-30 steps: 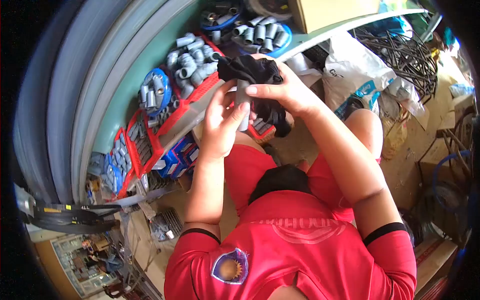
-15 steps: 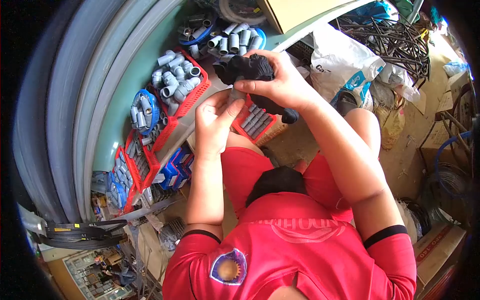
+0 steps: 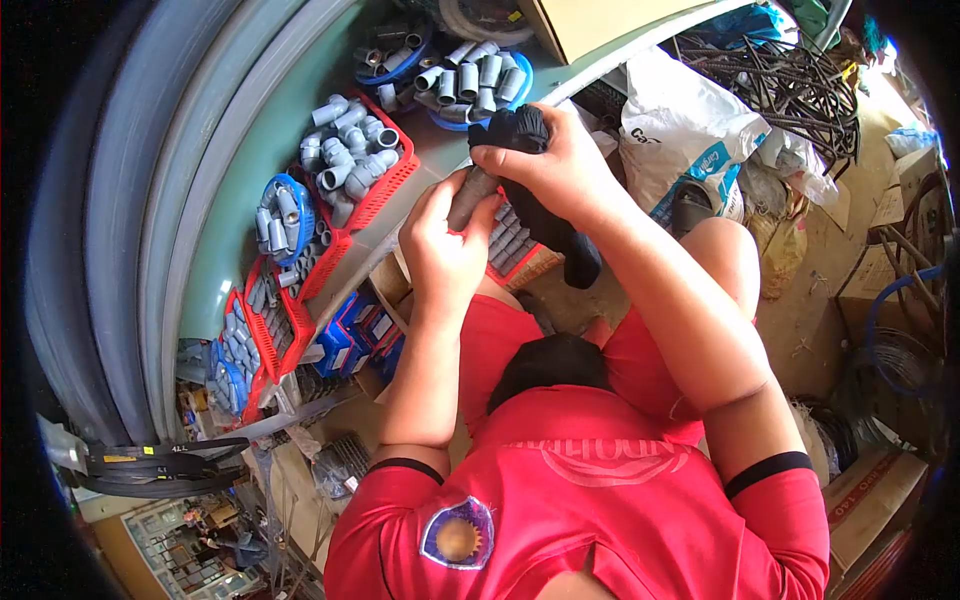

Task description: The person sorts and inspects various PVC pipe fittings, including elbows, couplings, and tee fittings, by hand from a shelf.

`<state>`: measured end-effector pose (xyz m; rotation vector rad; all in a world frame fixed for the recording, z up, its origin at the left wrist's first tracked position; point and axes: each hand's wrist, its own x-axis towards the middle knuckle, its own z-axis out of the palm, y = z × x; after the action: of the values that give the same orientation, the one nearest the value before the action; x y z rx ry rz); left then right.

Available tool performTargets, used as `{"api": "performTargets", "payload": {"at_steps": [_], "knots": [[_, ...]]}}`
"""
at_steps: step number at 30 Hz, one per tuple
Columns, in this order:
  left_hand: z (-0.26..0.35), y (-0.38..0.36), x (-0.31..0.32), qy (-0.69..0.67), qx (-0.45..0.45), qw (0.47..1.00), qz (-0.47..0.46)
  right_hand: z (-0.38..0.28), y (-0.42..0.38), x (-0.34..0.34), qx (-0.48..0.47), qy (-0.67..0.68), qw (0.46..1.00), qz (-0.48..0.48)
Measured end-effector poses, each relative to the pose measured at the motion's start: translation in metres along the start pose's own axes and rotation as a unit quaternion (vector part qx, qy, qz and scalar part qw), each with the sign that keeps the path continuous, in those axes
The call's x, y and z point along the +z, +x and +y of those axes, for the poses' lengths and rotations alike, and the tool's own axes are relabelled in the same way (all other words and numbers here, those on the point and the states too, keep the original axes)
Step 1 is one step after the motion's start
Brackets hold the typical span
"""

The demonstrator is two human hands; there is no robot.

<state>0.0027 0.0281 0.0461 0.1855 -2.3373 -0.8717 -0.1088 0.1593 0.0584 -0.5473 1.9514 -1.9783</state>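
My left hand (image 3: 446, 242) is closed around a grey pipe fitting (image 3: 471, 196), thumb on one side and fingers on the other. A bunched black cloth (image 3: 548, 228) is gripped in my right hand (image 3: 562, 168), its lower end dangling below the palm. The cloth is against the upper end of the fitting, and my right thumb lies across it there. How far the cloth covers that end cannot be made out. Behind my hands, a small red basket (image 3: 528, 261) holds rows of grey fittings (image 3: 511, 242), partly hidden by the cloth and left hand.
On the green shelf (image 3: 225, 190) at left, red baskets (image 3: 385, 190) and blue baskets (image 3: 306, 225) hold grey fittings. Large grey pipes (image 3: 110, 220) curve along the left edge. A white sack (image 3: 680, 120) and black metal rods (image 3: 790, 90) lie at upper right.
My left hand has turned and shifted slightly right, showing more of the grey fitting. The black cloth has swung lower and is more gathered in my right hand.
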Motion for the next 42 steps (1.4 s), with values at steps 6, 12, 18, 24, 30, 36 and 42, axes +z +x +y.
{"api": "performTargets", "payload": {"at_steps": [6, 12, 18, 24, 30, 36, 42], "knots": [[-0.006, -0.002, 0.000, -0.004, -0.016, 1.000, -0.006, 0.003, 0.001, 0.005, 0.002, -0.007, 1.000, 0.012], [-0.002, -0.004, 0.003, 0.032, 0.027, 0.999, 0.006, 0.032, 0.015, 0.013, 0.037, 0.016, 0.999, -0.006], [-0.022, -0.006, 0.008, -0.123, -0.086, 0.987, -0.049, 0.034, 0.021, 0.010, 0.021, -0.015, 0.999, -0.024], [-0.031, -0.004, -0.017, -0.380, -0.202, 0.888, -0.165, 0.007, 0.020, -0.010, -0.113, -0.023, 0.969, -0.220], [-0.020, -0.001, -0.011, -0.185, -0.074, 0.978, -0.058, 0.014, 0.009, 0.007, -0.109, -0.062, 0.983, -0.135], [-0.015, -0.001, -0.018, -0.346, -0.193, 0.916, -0.065, 0.008, 0.001, 0.016, -0.020, 0.238, 0.966, -0.099], [-0.004, 0.001, 0.011, -0.153, -0.049, 0.987, -0.022, 0.016, 0.001, 0.032, -0.144, 0.243, 0.957, -0.062]]}}
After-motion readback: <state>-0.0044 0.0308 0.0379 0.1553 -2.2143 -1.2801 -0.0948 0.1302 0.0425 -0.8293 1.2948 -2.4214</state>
